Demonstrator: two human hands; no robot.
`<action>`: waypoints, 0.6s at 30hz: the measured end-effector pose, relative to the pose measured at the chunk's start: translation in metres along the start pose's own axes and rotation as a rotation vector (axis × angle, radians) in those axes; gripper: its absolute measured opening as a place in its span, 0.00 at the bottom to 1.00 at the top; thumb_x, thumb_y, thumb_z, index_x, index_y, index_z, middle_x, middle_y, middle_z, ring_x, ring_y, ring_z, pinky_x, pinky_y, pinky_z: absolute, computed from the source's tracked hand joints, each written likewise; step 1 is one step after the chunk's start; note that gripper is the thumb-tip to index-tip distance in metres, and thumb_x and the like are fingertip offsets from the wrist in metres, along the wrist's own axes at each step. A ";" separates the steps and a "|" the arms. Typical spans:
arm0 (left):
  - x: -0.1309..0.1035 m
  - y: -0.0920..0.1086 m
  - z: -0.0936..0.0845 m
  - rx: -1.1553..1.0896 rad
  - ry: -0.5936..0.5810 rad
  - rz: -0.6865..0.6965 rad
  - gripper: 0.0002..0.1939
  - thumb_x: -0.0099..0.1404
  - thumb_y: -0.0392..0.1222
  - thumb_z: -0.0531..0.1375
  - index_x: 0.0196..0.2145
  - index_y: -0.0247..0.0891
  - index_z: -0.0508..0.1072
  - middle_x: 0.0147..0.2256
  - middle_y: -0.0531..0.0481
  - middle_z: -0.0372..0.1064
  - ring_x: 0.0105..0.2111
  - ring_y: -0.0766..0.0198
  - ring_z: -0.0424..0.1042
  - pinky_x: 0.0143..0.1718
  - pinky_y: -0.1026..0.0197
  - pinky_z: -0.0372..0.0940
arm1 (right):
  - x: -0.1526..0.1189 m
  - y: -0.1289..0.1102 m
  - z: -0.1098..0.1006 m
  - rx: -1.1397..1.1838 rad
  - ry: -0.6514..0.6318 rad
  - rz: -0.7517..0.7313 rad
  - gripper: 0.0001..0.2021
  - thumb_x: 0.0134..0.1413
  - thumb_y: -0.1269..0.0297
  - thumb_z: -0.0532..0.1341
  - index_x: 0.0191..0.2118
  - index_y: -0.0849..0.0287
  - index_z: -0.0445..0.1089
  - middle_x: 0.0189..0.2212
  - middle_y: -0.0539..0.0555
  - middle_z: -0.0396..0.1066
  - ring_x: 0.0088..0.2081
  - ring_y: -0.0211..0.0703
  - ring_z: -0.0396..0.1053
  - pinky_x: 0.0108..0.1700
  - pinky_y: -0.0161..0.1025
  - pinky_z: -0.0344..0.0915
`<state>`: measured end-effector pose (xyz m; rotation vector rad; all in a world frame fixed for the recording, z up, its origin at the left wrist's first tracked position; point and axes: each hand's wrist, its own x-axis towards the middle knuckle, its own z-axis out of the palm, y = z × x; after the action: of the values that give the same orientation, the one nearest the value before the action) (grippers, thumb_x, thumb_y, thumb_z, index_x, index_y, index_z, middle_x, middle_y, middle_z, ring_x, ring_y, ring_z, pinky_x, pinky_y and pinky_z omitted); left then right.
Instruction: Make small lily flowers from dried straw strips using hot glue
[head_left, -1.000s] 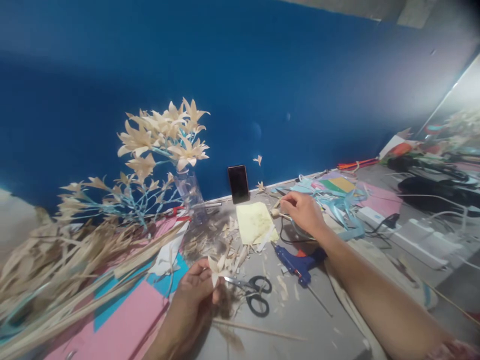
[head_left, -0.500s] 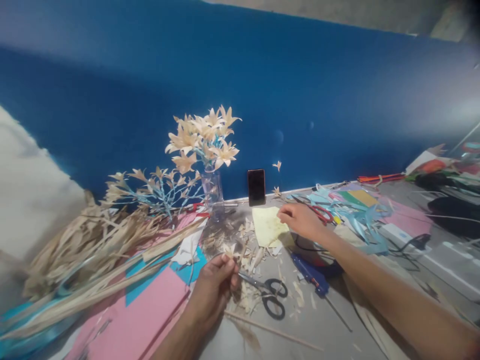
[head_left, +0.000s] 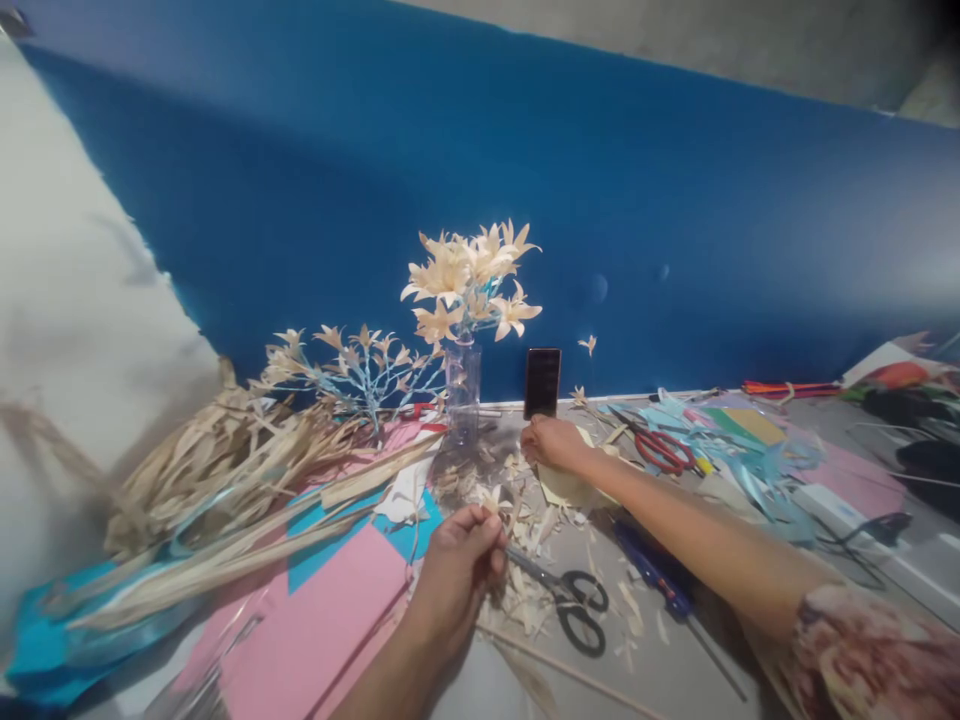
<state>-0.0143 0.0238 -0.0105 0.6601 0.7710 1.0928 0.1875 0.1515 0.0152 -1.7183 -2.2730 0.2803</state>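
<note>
My left hand (head_left: 466,550) pinches a small cream flower (head_left: 493,498) between thumb and fingertips, its petals pointing up. Below it, black-handled scissors (head_left: 574,600) lie among pale shavings (head_left: 525,600). My right hand (head_left: 553,445) reaches over a sheet of yellow paper (head_left: 559,488), in front of a dark phone (head_left: 542,380) that leans on the wall. Its fingers are curled together, and whatever they hold, if anything, is too small to tell. A clear vase (head_left: 463,400) of larger cream flowers (head_left: 472,270) stands left of the right hand.
Smaller flowers on blue stems (head_left: 367,375) and dried husk strips (head_left: 225,460) lie at left, beside pink sheets (head_left: 322,620). To the right are a blue glue gun (head_left: 651,570), red-handled scissors (head_left: 664,452), pale blue ribbon (head_left: 757,490) and a white power strip (head_left: 832,505).
My right hand has moved left across the yellow paper, to the front of the phone. The left hand keeps its pinch on the flower. The whole view has shifted slightly.
</note>
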 end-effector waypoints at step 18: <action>-0.012 0.004 0.014 -0.026 0.010 0.105 0.17 0.48 0.42 0.74 0.28 0.34 0.71 0.38 0.46 0.75 0.33 0.66 0.72 0.31 0.66 0.67 | -0.116 -0.055 -0.018 1.559 -0.368 0.315 0.22 0.41 0.55 0.74 0.26 0.62 0.62 0.20 0.41 0.51 0.20 0.25 0.41 0.20 0.29 0.33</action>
<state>-0.0084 0.0121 0.0031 0.6797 0.7355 1.2008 0.1730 0.0244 0.0373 -1.0414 -1.0554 1.8778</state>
